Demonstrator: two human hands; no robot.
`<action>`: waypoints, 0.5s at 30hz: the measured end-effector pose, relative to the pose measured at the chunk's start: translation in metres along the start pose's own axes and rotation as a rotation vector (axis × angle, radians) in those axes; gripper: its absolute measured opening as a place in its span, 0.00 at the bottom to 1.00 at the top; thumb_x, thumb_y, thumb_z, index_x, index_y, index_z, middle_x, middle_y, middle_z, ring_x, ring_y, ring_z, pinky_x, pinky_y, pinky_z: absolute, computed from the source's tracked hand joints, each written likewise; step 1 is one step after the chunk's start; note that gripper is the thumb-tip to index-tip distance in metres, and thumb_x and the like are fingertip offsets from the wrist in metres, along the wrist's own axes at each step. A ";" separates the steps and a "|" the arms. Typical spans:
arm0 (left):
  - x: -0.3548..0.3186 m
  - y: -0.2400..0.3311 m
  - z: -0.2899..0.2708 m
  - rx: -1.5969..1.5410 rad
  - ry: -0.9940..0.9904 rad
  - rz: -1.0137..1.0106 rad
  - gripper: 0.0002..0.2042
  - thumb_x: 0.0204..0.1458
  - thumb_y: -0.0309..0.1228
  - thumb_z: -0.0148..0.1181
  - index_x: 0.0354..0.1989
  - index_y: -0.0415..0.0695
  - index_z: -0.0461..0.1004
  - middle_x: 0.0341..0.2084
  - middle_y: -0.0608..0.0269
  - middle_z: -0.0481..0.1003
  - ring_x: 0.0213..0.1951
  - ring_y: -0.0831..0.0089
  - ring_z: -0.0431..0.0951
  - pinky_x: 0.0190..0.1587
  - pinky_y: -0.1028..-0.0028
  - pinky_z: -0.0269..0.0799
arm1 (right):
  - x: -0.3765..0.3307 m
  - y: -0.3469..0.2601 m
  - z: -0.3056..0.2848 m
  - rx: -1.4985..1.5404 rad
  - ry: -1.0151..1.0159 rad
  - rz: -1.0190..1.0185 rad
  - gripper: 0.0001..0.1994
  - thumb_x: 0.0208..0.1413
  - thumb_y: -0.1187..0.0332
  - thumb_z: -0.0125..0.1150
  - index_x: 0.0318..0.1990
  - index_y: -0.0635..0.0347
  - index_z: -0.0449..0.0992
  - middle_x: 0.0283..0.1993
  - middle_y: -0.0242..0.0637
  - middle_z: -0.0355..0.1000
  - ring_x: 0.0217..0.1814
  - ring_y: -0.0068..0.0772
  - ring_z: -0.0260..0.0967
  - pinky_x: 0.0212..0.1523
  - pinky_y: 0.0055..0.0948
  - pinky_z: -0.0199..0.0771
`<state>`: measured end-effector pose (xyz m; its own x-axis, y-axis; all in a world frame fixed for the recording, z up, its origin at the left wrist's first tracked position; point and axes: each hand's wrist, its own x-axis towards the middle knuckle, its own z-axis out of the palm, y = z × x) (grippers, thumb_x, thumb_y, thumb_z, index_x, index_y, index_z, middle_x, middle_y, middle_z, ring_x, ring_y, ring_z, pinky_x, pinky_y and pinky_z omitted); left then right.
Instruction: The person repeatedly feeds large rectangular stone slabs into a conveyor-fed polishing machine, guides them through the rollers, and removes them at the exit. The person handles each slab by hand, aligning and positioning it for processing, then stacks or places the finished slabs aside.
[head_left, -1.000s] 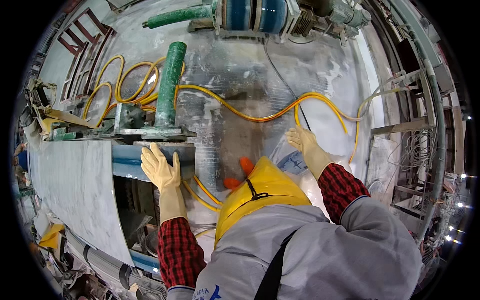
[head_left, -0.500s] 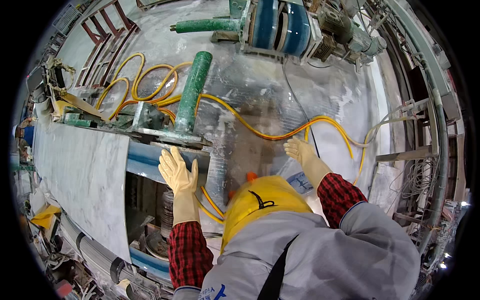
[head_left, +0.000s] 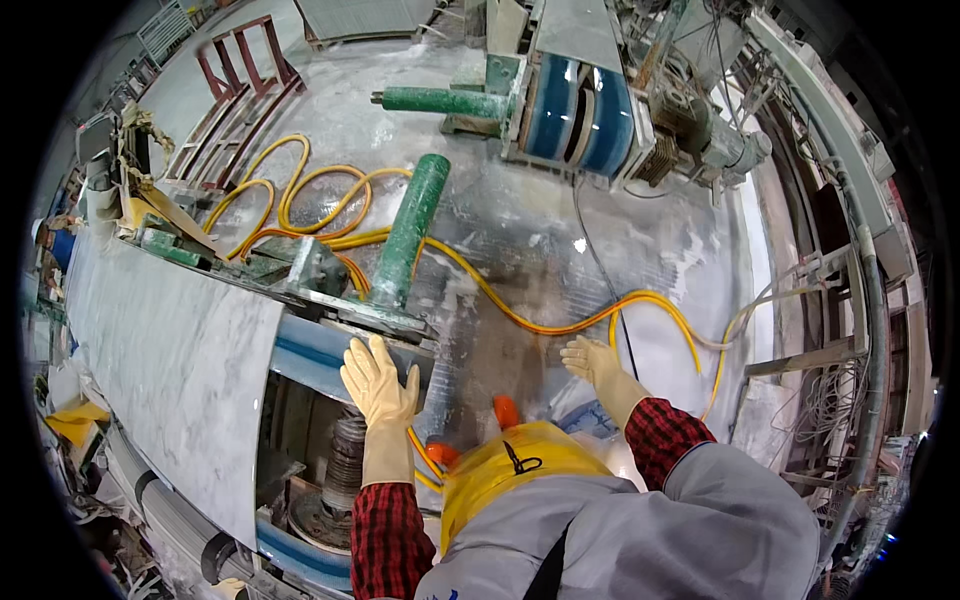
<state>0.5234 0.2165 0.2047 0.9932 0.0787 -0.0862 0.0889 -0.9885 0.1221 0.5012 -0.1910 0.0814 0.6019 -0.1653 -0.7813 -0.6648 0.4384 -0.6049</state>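
Note:
My left hand (head_left: 380, 385), in a cream rubber glove, lies flat with its fingers spread on the edge of a blue and grey metal machine plate (head_left: 310, 350). It grips nothing. A green cylinder post (head_left: 410, 230) rises from that plate just beyond the hand. My right hand (head_left: 590, 362), gloved the same way, hangs out to the right with its fingers apart and holds nothing. It is over the wet grey floor (head_left: 520, 220), close to a yellow hose (head_left: 540, 325). Below me are my yellow apron (head_left: 510, 470) and orange boots (head_left: 505, 410).
A large white marble slab (head_left: 170, 350) lies on the machine at the left. A blue and green motor unit (head_left: 580, 105) stands ahead. More yellow hose coils (head_left: 300, 195) lie on the floor near a red metal frame (head_left: 240, 70). Pipes and cables run along the right wall (head_left: 860, 260).
The view has tilted, so the machine, hose and both hands sit lower in the picture. The left hand stays on the plate edge and the right hand stays open over the floor.

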 end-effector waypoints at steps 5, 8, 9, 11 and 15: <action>-0.006 -0.023 0.001 -0.197 0.041 0.139 0.42 0.59 0.48 0.61 0.75 0.40 0.50 0.74 0.32 0.46 0.74 0.36 0.44 0.74 0.46 0.36 | -0.014 0.005 0.038 -0.084 -0.126 -0.015 0.19 0.67 0.57 0.60 0.51 0.66 0.76 0.46 0.49 0.81 0.41 0.41 0.81 0.41 0.35 0.85; -0.025 -0.059 -0.003 -0.505 0.046 0.209 0.33 0.61 0.41 0.60 0.73 0.43 0.59 0.73 0.40 0.54 0.75 0.44 0.49 0.76 0.55 0.40 | -0.036 0.016 0.093 -0.217 -0.206 -0.016 0.22 0.68 0.54 0.56 0.53 0.67 0.76 0.48 0.49 0.81 0.41 0.39 0.81 0.45 0.35 0.84; -0.036 -0.068 -0.011 -0.628 0.031 0.195 0.30 0.62 0.38 0.60 0.71 0.43 0.62 0.73 0.43 0.56 0.75 0.46 0.50 0.76 0.56 0.42 | -0.051 0.012 0.114 -0.282 -0.283 0.017 0.22 0.68 0.54 0.56 0.52 0.68 0.76 0.48 0.49 0.81 0.42 0.39 0.81 0.46 0.34 0.84; -0.063 -0.089 -0.025 -0.735 0.165 0.130 0.23 0.59 0.33 0.63 0.64 0.44 0.72 0.68 0.44 0.65 0.71 0.48 0.60 0.75 0.58 0.51 | -0.085 0.014 0.163 -0.415 -0.455 0.107 0.22 0.69 0.54 0.55 0.52 0.68 0.77 0.49 0.48 0.81 0.42 0.39 0.81 0.46 0.33 0.83; -0.132 -0.159 -0.029 -1.017 0.262 -0.165 0.17 0.60 0.29 0.62 0.58 0.42 0.76 0.62 0.47 0.73 0.67 0.57 0.69 0.71 0.64 0.58 | -0.141 0.038 0.275 -0.540 -0.888 0.253 0.25 0.70 0.54 0.52 0.56 0.72 0.75 0.52 0.51 0.79 0.49 0.39 0.80 0.53 0.34 0.81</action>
<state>0.3801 0.3673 0.2258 0.9375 0.3472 0.0241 0.1249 -0.4003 0.9078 0.5129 0.0914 0.2109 0.3807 0.6736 -0.6335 -0.7925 -0.1154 -0.5989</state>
